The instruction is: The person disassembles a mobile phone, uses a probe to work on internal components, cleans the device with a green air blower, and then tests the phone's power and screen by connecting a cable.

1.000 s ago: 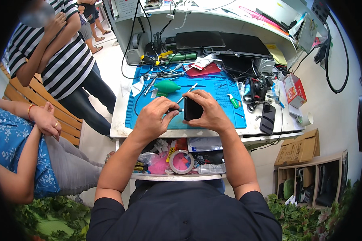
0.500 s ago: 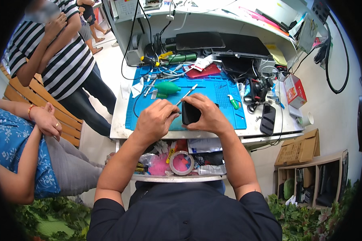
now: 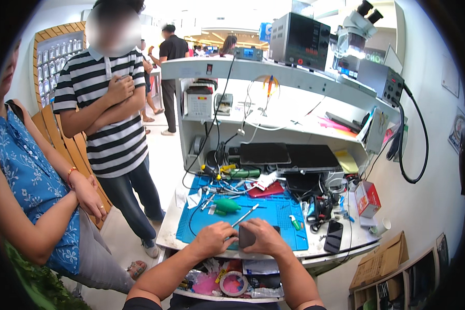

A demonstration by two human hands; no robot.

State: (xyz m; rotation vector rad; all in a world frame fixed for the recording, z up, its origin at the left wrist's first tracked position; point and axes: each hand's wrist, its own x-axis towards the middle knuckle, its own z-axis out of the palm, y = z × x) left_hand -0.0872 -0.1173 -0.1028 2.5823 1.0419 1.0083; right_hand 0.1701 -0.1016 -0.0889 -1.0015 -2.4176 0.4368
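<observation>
Dark phone (image 3: 247, 237) at six o'clock over the blue mat (image 3: 266, 209), grasped by the right hand's (image 3: 262, 236) fingers. The left hand's (image 3: 215, 239) fingers bunch at its nine o'clock, on what I can't tell; a slackened right grip could drop it into the drawer (image 3: 227, 297) at six.

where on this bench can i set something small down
On the blue mat: between the slim white-tipped tool and the green-handled tool, and at its front left corner, left of the left hand. It's crowded along the back, with loose tools and the red pouch, and between mat and red box.
</observation>
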